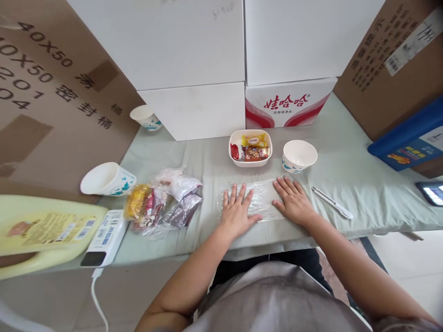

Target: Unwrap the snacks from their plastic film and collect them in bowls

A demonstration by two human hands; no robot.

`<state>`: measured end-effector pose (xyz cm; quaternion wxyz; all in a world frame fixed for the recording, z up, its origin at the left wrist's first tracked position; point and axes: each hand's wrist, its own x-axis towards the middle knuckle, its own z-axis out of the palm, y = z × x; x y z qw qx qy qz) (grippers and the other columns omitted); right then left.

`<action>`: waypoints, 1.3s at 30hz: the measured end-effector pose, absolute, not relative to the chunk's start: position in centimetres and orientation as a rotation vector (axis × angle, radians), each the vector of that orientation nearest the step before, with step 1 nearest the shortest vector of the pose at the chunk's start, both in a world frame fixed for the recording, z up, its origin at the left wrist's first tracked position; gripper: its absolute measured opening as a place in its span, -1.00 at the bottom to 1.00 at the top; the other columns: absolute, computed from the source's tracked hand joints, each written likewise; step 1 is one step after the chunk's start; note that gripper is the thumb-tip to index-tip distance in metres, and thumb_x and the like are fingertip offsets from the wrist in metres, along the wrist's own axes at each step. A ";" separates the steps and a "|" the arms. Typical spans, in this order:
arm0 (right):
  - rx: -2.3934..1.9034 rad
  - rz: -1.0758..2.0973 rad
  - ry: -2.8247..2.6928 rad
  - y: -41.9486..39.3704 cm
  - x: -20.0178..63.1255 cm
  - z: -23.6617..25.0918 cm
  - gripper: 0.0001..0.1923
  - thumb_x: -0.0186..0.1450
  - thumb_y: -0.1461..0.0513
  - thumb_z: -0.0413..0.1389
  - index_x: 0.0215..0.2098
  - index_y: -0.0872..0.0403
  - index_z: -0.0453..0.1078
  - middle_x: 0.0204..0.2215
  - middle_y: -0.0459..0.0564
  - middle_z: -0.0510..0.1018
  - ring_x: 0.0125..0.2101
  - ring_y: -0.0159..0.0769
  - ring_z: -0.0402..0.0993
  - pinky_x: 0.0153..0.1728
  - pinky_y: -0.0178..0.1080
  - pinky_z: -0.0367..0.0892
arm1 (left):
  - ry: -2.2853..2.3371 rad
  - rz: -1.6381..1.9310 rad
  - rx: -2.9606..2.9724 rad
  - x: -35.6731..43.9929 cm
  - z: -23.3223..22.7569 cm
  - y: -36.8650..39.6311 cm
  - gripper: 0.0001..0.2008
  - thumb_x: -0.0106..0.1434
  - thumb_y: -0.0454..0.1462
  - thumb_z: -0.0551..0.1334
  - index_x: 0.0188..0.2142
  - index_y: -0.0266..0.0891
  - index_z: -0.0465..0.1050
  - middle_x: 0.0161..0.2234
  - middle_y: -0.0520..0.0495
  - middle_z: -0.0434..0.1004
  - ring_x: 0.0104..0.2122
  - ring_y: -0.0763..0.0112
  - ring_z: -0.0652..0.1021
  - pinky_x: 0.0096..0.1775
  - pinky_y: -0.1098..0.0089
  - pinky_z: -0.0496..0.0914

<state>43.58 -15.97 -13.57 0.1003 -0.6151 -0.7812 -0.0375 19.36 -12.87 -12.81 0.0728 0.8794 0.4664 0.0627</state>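
Note:
A sheet of clear, wrinkled plastic (pixel 266 199), perhaps a bag, lies flat near the front edge of the covered table. My left hand (pixel 238 211) presses on its left part, fingers apart. On its right end rests my right hand (pixel 294 202), also flat and spread. Just beyond the plastic is a white tub (pixel 251 163) holding several wrapped snacks (pixel 255 147). A white paper bowl (pixel 299 156) with a teal pattern stands beside the tub. To the right of my right hand lies a slim white utility knife (pixel 332 203).
A clear bag of packaged snacks (pixel 166 203) lies left. Further left are paper bowls (pixel 110 180), a white power strip (pixel 105 237) with a cable, and a pale yellow jug (pixel 44 230). White boxes (pixel 200 110) wall the back; cardboard (pixel 51 92) closes the left. A phone (pixel 432 192) lies right.

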 end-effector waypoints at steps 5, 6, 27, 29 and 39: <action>-1.863 -0.109 -2.305 -16.1 43.8 -14.2 -0.36 0.40 -0.03 -0.12 0.34 0.08 0.07 0.32 0.09 0.14 0.33 -0.02 -0.03 0.27 0.10 -0.05 | 1.744 0.242 2.512 14.2 -13.1 -13.0 -0.23 0.29 0.09 0.11 0.32 -0.36 0.08 0.34 -0.41 0.01 0.33 -0.20 0.03 0.23 -0.18 0.07; -1.862 -0.108 -2.302 -16.0 43.8 -14.1 -0.37 0.40 -0.03 -0.12 0.34 0.08 0.08 0.32 0.09 0.14 0.33 -0.03 -0.03 0.27 0.10 -0.05 | 1.800 0.297 2.490 13.7 -12.8 -13.3 -0.25 0.30 0.06 0.10 0.30 -0.42 0.10 0.32 -0.47 0.04 0.33 -0.22 0.04 0.21 -0.17 0.12; -1.428 0.259 -2.372 -24.9 50.1 -10.2 -0.38 0.17 -0.13 0.21 0.10 0.00 0.40 0.12 0.15 0.43 0.19 0.08 0.23 0.10 0.13 0.29 | 0.730 0.627 2.799 12.2 -11.7 -16.9 -0.74 0.32 -0.39 0.12 -0.07 -0.16 0.50 -0.11 -0.09 0.59 0.04 0.24 0.51 0.04 0.18 0.46; -1.439 0.262 -2.378 -26.0 50.4 -10.8 -0.43 0.21 -0.07 0.21 0.11 0.00 0.38 0.12 0.14 0.42 0.19 0.07 0.23 0.10 0.13 0.29 | 0.713 0.664 2.784 12.6 -11.6 -16.9 -0.75 0.32 -0.41 0.11 -0.14 -0.17 0.52 -0.17 -0.07 0.61 -0.01 0.27 0.54 0.00 0.21 0.48; -1.588 0.454 -1.966 -26.1 49.2 -10.1 -0.77 0.38 0.16 -0.02 -0.19 0.00 0.47 -0.24 0.04 0.60 -0.19 -0.18 0.51 -0.16 -0.10 0.45 | 0.987 0.710 2.632 13.6 -9.8 -15.7 -0.79 0.36 -0.33 0.03 -0.19 -0.20 0.44 -0.29 -0.09 0.57 -0.29 0.33 0.57 -0.19 0.33 0.46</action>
